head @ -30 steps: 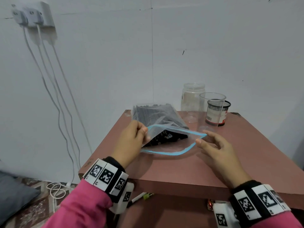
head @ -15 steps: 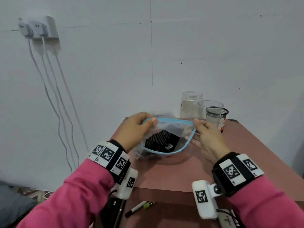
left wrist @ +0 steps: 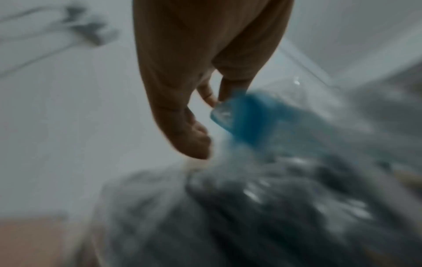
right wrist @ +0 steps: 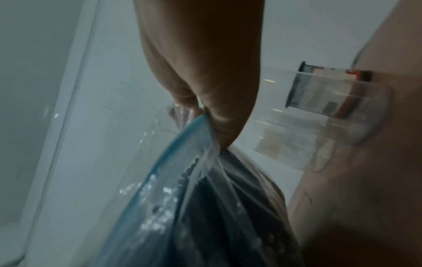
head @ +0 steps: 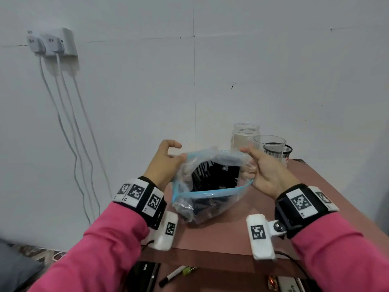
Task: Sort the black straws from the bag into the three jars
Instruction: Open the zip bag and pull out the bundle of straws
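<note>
Left hand (head: 163,163) pinching bag (head: 210,199) rim, right hand (head: 267,171) pinching opposite rim, mouth held apart

One bag (head: 210,199), three jars (head: 245,134), two hands (head: 163,165).

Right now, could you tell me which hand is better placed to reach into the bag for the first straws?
Probably the right hand: the jars stand just beyond it. Both hands pinch the bag rim, so the left hand could keep its grip and hold it open.
</note>
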A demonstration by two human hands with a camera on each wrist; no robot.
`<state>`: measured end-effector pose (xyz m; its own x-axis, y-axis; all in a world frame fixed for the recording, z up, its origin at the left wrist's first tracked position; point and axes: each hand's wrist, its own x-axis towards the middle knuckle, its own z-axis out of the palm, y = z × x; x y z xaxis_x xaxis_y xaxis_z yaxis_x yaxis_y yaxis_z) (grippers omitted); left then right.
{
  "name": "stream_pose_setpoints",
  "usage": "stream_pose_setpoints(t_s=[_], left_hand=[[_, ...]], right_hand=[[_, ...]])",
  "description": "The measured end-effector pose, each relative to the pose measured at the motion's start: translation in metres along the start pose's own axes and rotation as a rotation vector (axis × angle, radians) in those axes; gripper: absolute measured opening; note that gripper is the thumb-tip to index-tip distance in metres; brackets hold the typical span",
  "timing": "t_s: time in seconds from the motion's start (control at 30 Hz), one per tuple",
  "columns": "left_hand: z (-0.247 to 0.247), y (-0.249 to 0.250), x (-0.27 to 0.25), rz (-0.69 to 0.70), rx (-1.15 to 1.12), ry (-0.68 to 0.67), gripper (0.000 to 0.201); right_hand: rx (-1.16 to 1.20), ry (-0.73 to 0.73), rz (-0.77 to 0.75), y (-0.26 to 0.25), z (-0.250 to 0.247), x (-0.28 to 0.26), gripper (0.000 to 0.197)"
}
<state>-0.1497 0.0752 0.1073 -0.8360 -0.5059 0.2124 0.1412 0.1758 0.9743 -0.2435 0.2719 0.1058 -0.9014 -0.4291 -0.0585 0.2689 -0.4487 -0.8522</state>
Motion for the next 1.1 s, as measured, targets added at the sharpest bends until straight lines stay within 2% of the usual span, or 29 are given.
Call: stream_pose_setpoints(t_s=[0.07,0.13,0.2,0.27,0.33,0.4,0.47,0.57,0.63,0.7,0.8,0.9,1.0,1.03,1.1], left_hand=[[-0.001,0.013,-0.008,0.307,0.177,-0.003,0.015],[0.002,0.031,-0.020,0.502,0.340,-0.172,0.008],[0.012,0.043,-0.025,0.490,0.519,-0.389,0.007],[0.022,0.046,-0.021,0.459,0.694,-0.455,0.009],[0.027,0.044,-0.014,0.445,0.739,-0.394,0.016],[0.029,0.041,-0.009,0.418,0.680,-0.300,0.022],[0.029,0.039,-0.005,0.389,0.624,-0.240,0.030],[0.033,0.041,-0.004,0.377,0.611,-0.171,0.043],[0.034,0.044,-0.004,0.388,0.576,-0.132,0.049],[0.032,0.044,-0.003,0.393,0.530,-0.093,0.053],[0.025,0.040,-0.002,0.371,0.474,-0.044,0.056],[0.015,0.035,-0.003,0.340,0.381,-0.040,0.054],[0.011,0.029,-0.007,0.339,0.301,-0.027,0.037],[0.010,0.027,-0.008,0.337,0.252,-0.010,0.028],[0.006,0.023,-0.010,0.284,0.093,0.020,0.009]], right_hand=[[-0.083,-0.027,-0.045,-0.003,0.003,-0.002,0.024],[-0.151,-0.068,-0.065,-0.003,0.009,-0.004,0.029],[-0.187,-0.127,-0.072,-0.003,0.018,-0.008,0.033],[-0.211,-0.167,-0.102,-0.005,0.027,-0.014,0.036],[-0.284,-0.166,-0.175,-0.007,0.032,-0.020,0.036],[-0.400,-0.163,-0.259,-0.006,0.033,-0.026,0.030],[-0.578,-0.147,-0.350,-0.001,0.033,-0.031,0.038],[-0.930,0.014,-0.475,0.012,0.028,-0.031,0.059],[-1.026,0.097,-0.416,0.018,0.024,-0.031,0.058],[-0.989,0.118,-0.315,0.022,0.020,-0.027,0.045],[-0.811,0.112,-0.283,0.017,0.012,-0.014,0.011],[-0.403,0.045,-0.201,0.007,0.012,-0.005,0.019],[0.025,0.035,-0.064,0.001,0.018,0.000,0.021],[0.117,0.032,-0.039,0.001,0.021,0.002,0.023],[0.151,0.015,-0.038,0.002,0.026,0.004,0.024]])
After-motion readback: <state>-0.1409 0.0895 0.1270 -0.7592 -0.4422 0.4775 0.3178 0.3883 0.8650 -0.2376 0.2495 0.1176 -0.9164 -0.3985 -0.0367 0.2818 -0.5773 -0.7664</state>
